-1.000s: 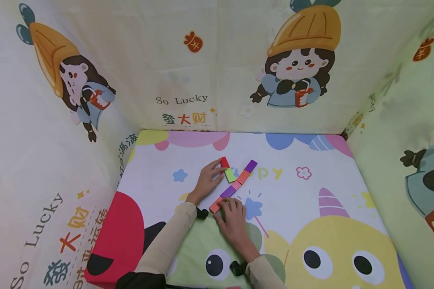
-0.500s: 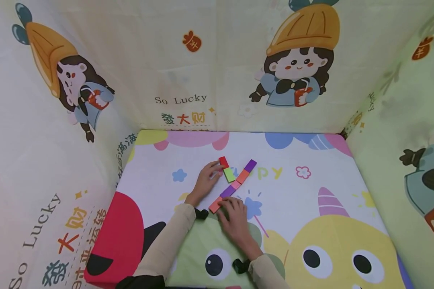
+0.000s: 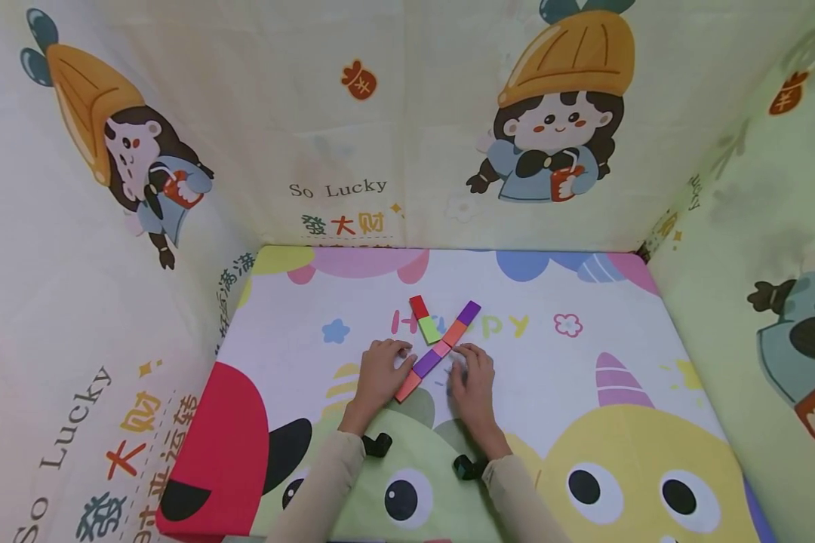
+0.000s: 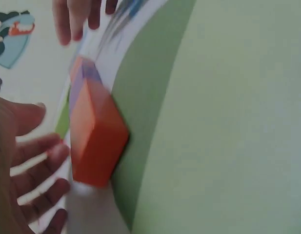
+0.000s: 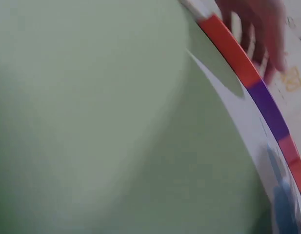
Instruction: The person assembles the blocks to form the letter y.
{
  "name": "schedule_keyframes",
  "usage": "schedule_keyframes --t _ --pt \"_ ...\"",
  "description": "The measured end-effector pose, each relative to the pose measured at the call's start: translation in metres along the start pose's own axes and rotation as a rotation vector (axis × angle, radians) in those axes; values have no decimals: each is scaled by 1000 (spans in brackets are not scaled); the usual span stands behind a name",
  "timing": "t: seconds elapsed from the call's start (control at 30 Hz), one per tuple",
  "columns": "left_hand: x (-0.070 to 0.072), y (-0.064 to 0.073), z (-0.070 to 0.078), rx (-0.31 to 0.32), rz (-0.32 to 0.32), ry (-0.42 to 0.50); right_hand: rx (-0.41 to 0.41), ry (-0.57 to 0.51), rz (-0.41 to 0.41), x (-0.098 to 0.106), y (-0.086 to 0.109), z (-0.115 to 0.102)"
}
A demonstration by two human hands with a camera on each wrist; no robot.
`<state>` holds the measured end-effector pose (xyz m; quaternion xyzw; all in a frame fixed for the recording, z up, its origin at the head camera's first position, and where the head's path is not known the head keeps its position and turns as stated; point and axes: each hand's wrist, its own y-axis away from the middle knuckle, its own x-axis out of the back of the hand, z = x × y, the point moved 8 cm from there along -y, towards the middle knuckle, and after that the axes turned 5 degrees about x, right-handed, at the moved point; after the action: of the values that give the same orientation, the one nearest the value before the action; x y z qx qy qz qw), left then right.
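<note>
A slanting line of blocks runs across the mat: an orange block [image 3: 408, 386] nearest me, then a purple block [image 3: 428, 363], a pink block [image 3: 441, 348], another orange block [image 3: 456, 332] and a second purple block [image 3: 469, 312]. A lime green block [image 3: 429, 329] and a red block [image 3: 419, 306] form a branch up and left. My left hand [image 3: 380, 373] is beside the line's left side, fingers loosely bent, holding nothing. On the other side my right hand [image 3: 474, 385] hovers with relaxed fingers near the pink block; contact cannot be told.
The blocks lie on a printed mat [image 3: 516, 377] with cartoon figures. A patterned cloth wall [image 3: 435, 151] rises behind it, with more cloth at both sides. A black wrist mount [image 3: 378, 445] sits on the left wrist, and a second mount [image 3: 469, 467] on the right.
My left hand has left the red and green blocks and come down toward me. My right hand has moved up and right, away from the near orange block. The blocks keep their layout.
</note>
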<state>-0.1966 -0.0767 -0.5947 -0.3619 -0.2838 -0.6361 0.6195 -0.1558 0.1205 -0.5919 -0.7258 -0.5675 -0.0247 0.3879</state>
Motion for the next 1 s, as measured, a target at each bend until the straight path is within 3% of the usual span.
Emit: schedule_keyframes --t 0.33,0.63,0.87,1.0 --pt "-4 33 16 102 -13 -151 -98 -21 1 5 -26 30" --pt "-10 42 24 120 24 -255 -81 5 16 7 -53 51" --pt "-9 43 27 99 109 -291 -165 48 -127 -2 -70 67" --pt "-10 43 27 92 126 -296 -224 66 -211 -8 -75 74"
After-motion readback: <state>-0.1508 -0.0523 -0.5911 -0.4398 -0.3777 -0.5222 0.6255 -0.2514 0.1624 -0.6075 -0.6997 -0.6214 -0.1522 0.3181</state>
